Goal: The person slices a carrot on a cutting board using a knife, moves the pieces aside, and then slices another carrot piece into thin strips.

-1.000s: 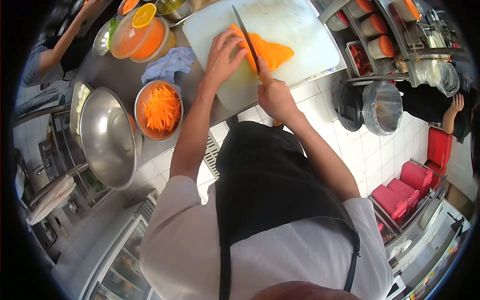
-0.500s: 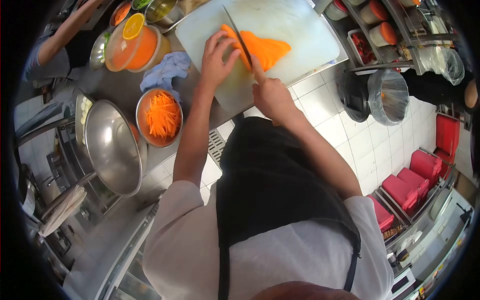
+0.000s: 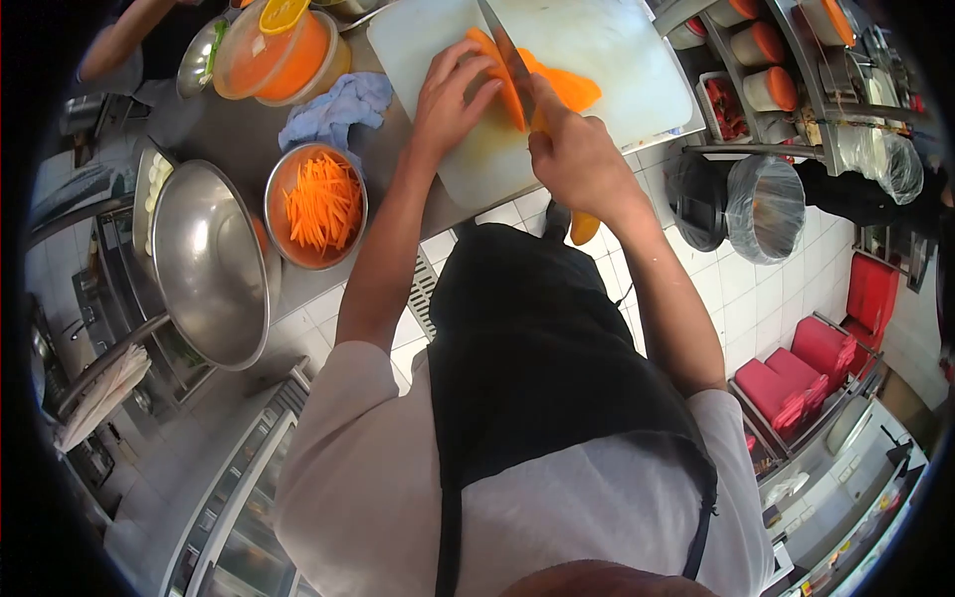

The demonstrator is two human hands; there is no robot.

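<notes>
A stack of flat orange carrot slices (image 3: 562, 85) lies on a white cutting board (image 3: 617, 60) on the steel counter. My left hand (image 3: 448, 99) presses its fingertips down on the left end of the slices. My right hand (image 3: 577, 159) grips a knife (image 3: 505, 50) whose blade stands across the slices, right beside my left fingers. The knife's orange handle end shows below my right wrist.
A metal bowl of carrot strips (image 3: 318, 204) sits left of my arm, a large upturned steel bowl (image 3: 204, 264) beside it. A blue cloth (image 3: 338, 104) and an orange tub (image 3: 274, 55) lie behind. Another person's arm (image 3: 124, 40) is top left. Lined bins (image 3: 761, 204) stand on the tiled floor.
The knife blade has shifted along the carrot slices, and my right hand has drawn nearer to my left. My head has moved slightly, shifting the whole view.
</notes>
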